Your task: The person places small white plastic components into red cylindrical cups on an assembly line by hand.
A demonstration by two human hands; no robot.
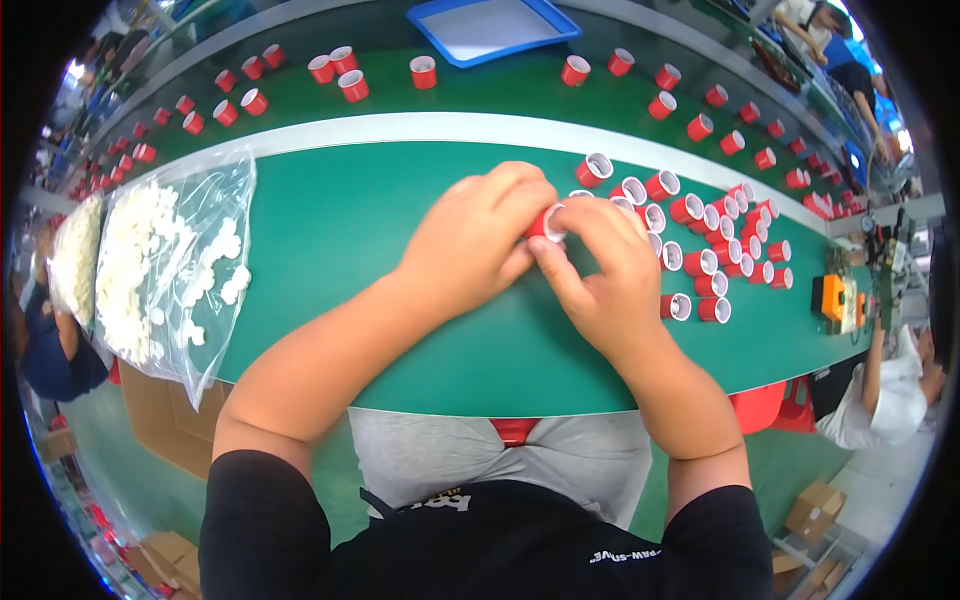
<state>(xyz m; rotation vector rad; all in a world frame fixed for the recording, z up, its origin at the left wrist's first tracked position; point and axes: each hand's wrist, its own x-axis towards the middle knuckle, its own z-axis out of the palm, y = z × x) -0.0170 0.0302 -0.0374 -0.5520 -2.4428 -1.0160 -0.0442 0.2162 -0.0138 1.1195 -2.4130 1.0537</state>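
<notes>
A small red cup (541, 226) with a white rim is held over the middle of the green table. My left hand (480, 228) wraps round it from the left, fingers curled and closed. Thumb and fingers of my right hand (606, 262) are closed at its rim on the other side. Whether a white piece sits between those fingertips is hidden. Just right of my right hand, many similar red cups (703, 262) stand or lie tilted in a loose group, their white-rimmed openings showing. A few of them are partly covered by the hand.
A clear plastic bag (215, 215) of small white pieces lies open on the left. More red cups (423, 72) stand along the green strip behind the white ledge (430, 127). A blue tray (495, 30) is at the back. People work at both sides; an orange device (832, 298) is far right.
</notes>
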